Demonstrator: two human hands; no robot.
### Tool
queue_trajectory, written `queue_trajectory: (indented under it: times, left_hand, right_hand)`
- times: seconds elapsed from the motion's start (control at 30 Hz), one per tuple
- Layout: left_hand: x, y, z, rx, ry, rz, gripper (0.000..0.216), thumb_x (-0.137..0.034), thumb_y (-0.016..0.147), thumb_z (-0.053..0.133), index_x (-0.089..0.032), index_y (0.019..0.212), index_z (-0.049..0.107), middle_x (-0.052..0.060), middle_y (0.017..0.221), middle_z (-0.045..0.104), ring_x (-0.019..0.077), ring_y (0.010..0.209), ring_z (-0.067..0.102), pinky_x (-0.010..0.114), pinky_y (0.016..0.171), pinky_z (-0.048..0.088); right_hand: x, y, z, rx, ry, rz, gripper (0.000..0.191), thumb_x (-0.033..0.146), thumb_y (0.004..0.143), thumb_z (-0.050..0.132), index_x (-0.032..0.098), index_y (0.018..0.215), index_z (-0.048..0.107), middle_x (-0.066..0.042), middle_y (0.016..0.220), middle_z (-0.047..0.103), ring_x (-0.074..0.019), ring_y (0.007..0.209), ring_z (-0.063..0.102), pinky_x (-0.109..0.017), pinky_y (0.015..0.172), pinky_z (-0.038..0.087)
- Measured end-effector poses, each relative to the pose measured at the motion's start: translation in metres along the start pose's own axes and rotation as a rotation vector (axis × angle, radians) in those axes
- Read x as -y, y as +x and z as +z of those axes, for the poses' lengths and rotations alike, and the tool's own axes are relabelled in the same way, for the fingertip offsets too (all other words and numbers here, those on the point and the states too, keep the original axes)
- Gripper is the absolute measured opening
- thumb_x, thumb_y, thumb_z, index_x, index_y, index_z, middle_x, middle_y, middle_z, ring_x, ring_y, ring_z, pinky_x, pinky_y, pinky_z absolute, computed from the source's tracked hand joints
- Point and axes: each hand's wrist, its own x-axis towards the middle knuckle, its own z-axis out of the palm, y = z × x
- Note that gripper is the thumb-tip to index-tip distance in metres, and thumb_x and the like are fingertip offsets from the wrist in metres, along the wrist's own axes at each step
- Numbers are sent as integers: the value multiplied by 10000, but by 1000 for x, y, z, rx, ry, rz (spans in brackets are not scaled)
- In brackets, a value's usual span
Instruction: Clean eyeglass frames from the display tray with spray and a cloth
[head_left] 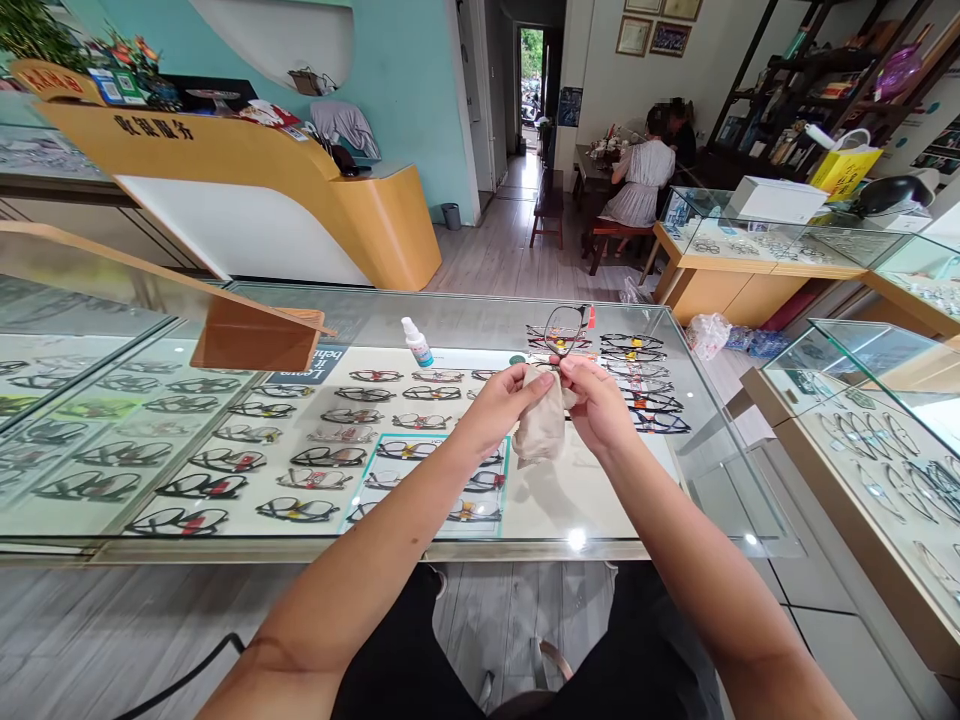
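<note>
Above the glass display case, both of my hands are raised close together. My left hand (496, 402) is closed on a light beige cloth (541, 425), which hangs down between the hands. My right hand (598, 398) pinches a dark-framed pair of eyeglasses (564, 340) where it meets the cloth. One lens points upward past the fingertips; the other part of the glasses is hidden by the fingers and cloth. A small white spray bottle (417, 343) with a blue label stands upright on the glass, left of my hands.
Rows of eyeglasses (328, 457) lie inside the glass display case (577, 548). A wooden-framed mirror or panel (259, 338) stands at the left. Another display case (862, 470) is at the right. Two people sit at a table (589, 165) in the back, near a bench (549, 200).
</note>
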Motion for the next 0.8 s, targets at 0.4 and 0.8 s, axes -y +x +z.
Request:
queue_trajectory:
  times: [0.4, 0.8]
  left_hand:
    - [2, 0, -6, -139, 278, 60, 683, -778, 775, 833, -225, 742, 434, -69, 656, 418, 104, 609, 370, 273, 573, 266]
    - [2, 0, -6, 23, 284, 101, 634, -811, 845, 736, -190, 759, 641, -5, 729, 573, 145, 695, 483, 291, 658, 376]
  right_hand:
    - [-1, -2, -1, 6, 3, -60, 295, 454, 654, 979, 267, 816, 817, -16, 928, 801, -200, 866, 670, -336, 801, 523]
    - [-4, -1, -1, 7, -14, -36, 340, 504, 647, 984, 275, 836, 819, -16, 928, 800, -191, 805, 656, -322, 717, 510]
